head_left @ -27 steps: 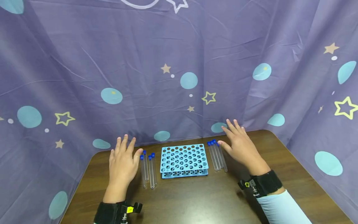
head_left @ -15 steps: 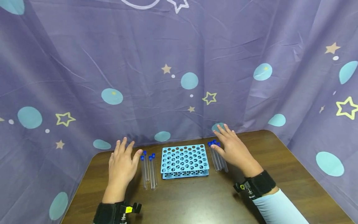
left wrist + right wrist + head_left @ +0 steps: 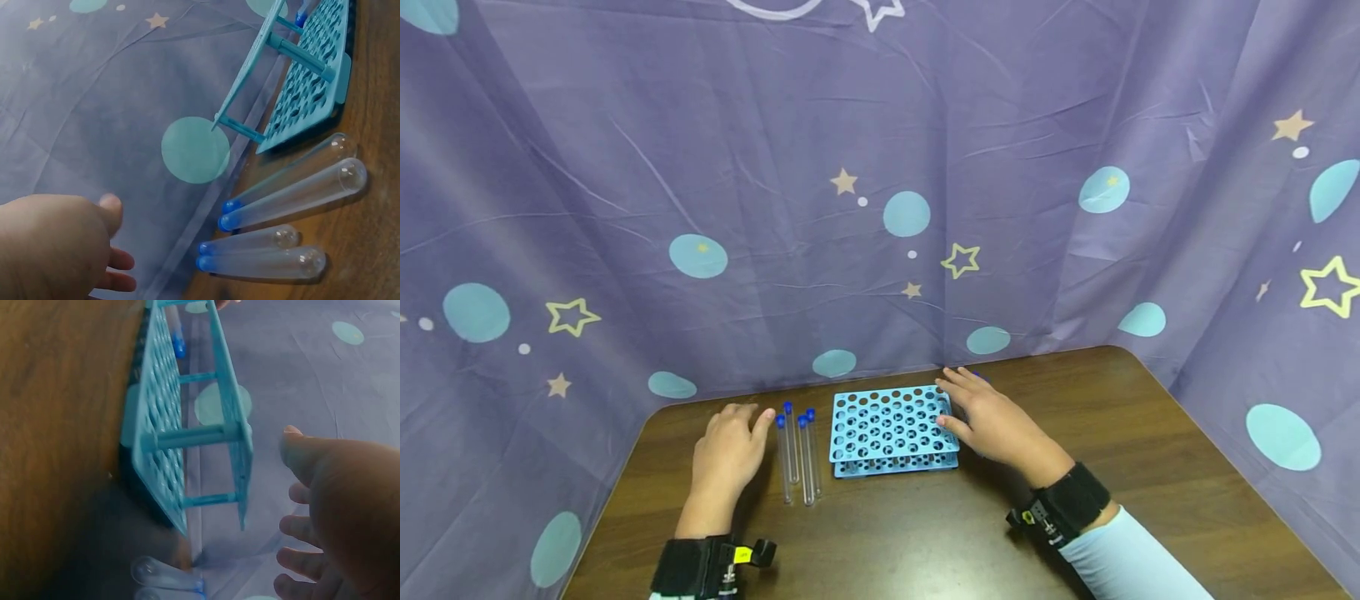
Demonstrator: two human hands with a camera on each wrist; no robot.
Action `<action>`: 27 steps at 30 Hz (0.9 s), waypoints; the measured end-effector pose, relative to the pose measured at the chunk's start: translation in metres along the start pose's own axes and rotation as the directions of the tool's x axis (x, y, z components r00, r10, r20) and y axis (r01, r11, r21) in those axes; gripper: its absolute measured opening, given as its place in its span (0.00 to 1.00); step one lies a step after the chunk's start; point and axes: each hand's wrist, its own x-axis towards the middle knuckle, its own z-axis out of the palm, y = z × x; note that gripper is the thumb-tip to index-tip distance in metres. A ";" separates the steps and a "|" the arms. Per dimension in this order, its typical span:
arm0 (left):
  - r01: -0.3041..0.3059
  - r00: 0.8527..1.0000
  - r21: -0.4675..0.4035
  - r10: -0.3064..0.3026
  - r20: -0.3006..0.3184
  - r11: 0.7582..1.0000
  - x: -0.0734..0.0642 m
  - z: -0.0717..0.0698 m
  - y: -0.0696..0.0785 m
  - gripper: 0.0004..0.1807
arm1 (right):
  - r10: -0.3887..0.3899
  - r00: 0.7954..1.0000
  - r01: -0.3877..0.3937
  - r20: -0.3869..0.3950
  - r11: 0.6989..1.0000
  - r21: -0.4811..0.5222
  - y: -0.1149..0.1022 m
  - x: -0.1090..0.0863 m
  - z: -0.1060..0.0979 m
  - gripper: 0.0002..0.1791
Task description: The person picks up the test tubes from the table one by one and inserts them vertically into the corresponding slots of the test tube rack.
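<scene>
A light-blue test tube rack (image 3: 891, 429) with rows of round holes stands mid-table, no tube in its holes. My right hand (image 3: 1000, 429) is over its right end, fingers spread and loosely bent, holding nothing; in the right wrist view the thumb (image 3: 300, 450) shows apart from the rack (image 3: 187, 437). Beneath that hand lie capped test tubes (image 3: 165, 575), mostly hidden in the head view. Left of the rack lie several clear test tubes (image 3: 807, 467) with blue caps. Beside them is my left hand (image 3: 726, 454), its thumb near the caps, gripping nothing.
The brown wooden table (image 3: 910, 542) has rounded back corners. Behind it hangs a purple curtain (image 3: 790, 167) with stars and blue dots, close to the table's back edge. Black straps with small cameras are on both wrists (image 3: 1067, 508).
My right hand has moved left and lower, from beside the right tubes to over the rack's right end. My left hand's fingers have dipped and bent more. The rack and left tubes stay put.
</scene>
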 end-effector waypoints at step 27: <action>0.135 0.979 -0.121 -0.113 0.172 0.983 0.013 0.025 -0.008 0.24 | -0.030 0.997 0.035 0.073 0.997 -0.069 -0.007 -0.002 0.012 0.36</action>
